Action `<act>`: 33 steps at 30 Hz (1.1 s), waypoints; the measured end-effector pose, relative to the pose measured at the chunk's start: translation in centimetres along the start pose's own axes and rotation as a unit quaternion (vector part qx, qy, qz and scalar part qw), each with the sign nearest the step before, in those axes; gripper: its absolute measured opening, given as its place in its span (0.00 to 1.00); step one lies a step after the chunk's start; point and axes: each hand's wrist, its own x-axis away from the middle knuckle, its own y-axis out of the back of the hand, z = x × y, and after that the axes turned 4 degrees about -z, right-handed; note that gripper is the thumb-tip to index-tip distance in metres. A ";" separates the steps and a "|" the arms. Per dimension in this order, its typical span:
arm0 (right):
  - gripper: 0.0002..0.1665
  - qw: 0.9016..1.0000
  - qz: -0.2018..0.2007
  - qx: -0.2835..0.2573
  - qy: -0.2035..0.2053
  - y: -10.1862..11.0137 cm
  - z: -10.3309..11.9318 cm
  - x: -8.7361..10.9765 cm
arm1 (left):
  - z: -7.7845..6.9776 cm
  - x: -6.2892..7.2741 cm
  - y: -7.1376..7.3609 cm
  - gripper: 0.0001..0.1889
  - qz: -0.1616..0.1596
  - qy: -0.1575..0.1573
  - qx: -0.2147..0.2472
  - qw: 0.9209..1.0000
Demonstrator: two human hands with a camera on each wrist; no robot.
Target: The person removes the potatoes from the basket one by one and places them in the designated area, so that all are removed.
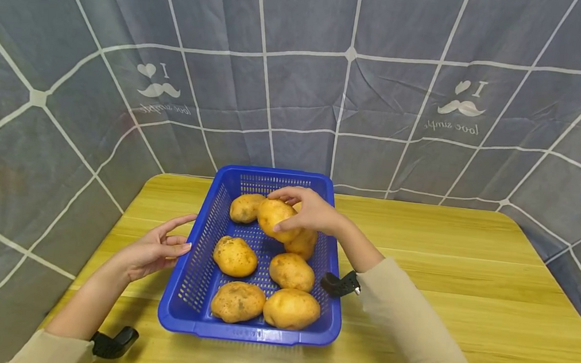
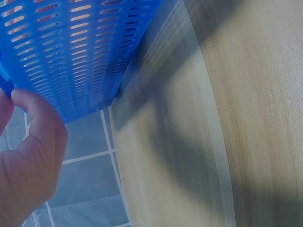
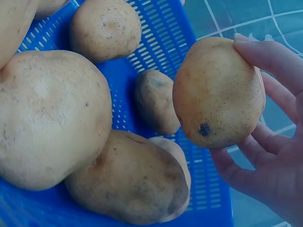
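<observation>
A blue plastic basket with slotted walls stands on the wooden table, and several potatoes lie in it. At the basket's left side, my left hand pinches the rim between thumb and fingers; the left wrist view shows the thumb against the rim. Over the far right part of the basket, my right hand grips a potato, raised above the others. In the right wrist view that held potato has a dark spot low on its skin. It partly hides another potato beneath it.
The basket rests on a yellowish wooden table, left of its middle. A grey cloth with white grid lines hangs behind and at both sides. Dark wrist straps sit on both arms.
</observation>
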 end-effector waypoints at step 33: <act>0.36 0.998 -0.054 -0.001 -0.028 5.5 -1.1 4.5 | 0.2 -0.1 -0.1 0.29 -0.008 0.003 -0.008 1.000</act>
